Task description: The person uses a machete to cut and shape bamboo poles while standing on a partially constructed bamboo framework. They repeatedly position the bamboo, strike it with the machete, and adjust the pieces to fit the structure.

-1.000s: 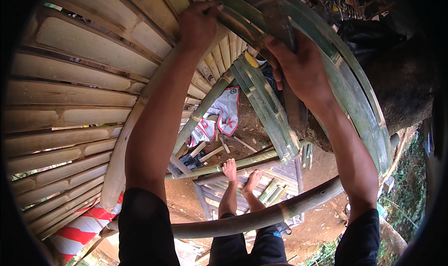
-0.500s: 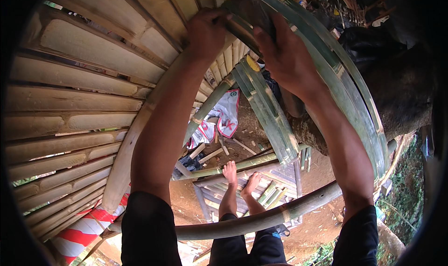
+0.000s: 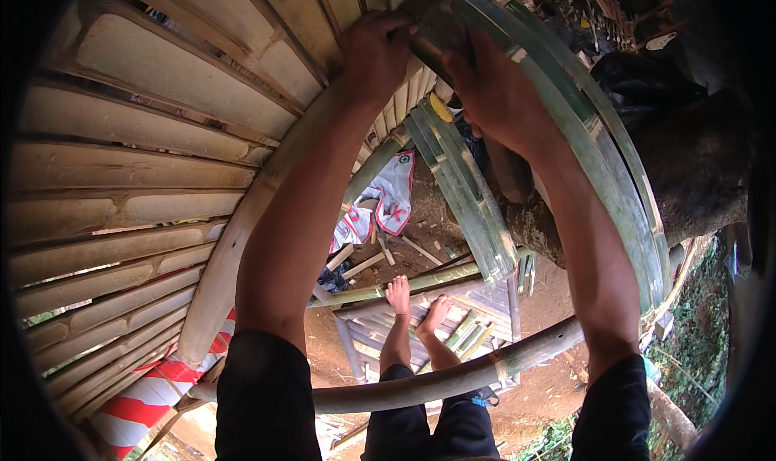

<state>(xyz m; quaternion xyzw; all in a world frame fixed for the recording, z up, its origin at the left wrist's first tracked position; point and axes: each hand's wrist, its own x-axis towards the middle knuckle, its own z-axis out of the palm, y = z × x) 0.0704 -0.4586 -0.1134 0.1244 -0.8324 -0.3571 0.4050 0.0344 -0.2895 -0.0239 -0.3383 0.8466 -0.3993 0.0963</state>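
Hands | left grip (image 3: 376,52) and right grip (image 3: 493,89) closed on green bamboo strips (image 3: 582,129)

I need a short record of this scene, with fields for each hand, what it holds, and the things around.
left hand: left hand raised overhead, gripping the upper end of the green bamboo strips
right hand: right hand pressed on the same strips, beside the left
wall: pale split bamboo wall on the left
below: bare feet standing on a bamboo pole; a thicker bamboo pole crosses nearer
ground: white and red cloth
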